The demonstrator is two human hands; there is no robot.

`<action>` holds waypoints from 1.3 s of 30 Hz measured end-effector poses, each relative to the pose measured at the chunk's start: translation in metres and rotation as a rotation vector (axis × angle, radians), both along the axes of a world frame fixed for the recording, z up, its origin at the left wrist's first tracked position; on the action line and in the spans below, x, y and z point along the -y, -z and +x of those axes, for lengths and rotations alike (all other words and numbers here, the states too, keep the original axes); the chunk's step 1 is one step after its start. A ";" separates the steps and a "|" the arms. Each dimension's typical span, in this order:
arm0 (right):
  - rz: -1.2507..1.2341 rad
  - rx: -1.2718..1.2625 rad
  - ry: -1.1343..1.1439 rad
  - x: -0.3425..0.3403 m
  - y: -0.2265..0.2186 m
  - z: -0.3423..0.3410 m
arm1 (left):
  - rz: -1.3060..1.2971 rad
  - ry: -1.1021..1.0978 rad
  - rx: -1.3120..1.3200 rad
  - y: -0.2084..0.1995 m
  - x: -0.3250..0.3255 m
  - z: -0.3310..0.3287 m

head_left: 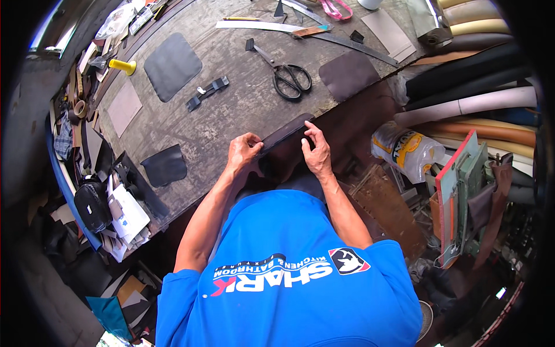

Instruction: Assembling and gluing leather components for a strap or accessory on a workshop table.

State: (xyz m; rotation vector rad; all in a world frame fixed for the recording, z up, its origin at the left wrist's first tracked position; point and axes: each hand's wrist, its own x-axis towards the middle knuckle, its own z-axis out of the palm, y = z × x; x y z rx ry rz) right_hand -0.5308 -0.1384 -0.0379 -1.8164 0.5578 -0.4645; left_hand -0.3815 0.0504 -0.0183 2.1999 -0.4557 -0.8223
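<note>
A dark brown strip that looks like leather (284, 135) lies along the near edge of the table, part of it hanging over. My left hand (244, 152) is closed at its left end, fingertips pinched on the edge. By the other end is my right hand (318, 153), its fingers bent and thumb apart, gripping nothing that I can see; whether the fingertips touch the strip is unclear. Beyond the hands, black-handled scissors (291, 82) rest on the table beside a short black strap with a clasp (208, 93). A dark brown leather piece (348, 76) lies to the right.
The worn table (231, 121) carries a large dark grey piece (173, 66), a black piece (165, 165), a yellow spool (122, 66) and metal rulers (358, 48). Rolls of material (468, 107) are stacked at right, above a clear plastic bag (407, 151). Papers (128, 215) crowd the left edge.
</note>
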 end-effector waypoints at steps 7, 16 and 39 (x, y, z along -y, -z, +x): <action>-0.354 -0.001 -0.142 -0.037 -0.004 -0.004 | -0.019 -0.034 0.050 0.003 0.001 -0.005; -0.568 -0.006 -0.313 -0.072 0.006 -0.009 | -0.035 0.013 0.120 0.007 0.000 -0.003; -0.013 -0.085 -0.046 -0.073 -0.025 -0.007 | 0.062 0.063 0.066 0.005 0.006 0.007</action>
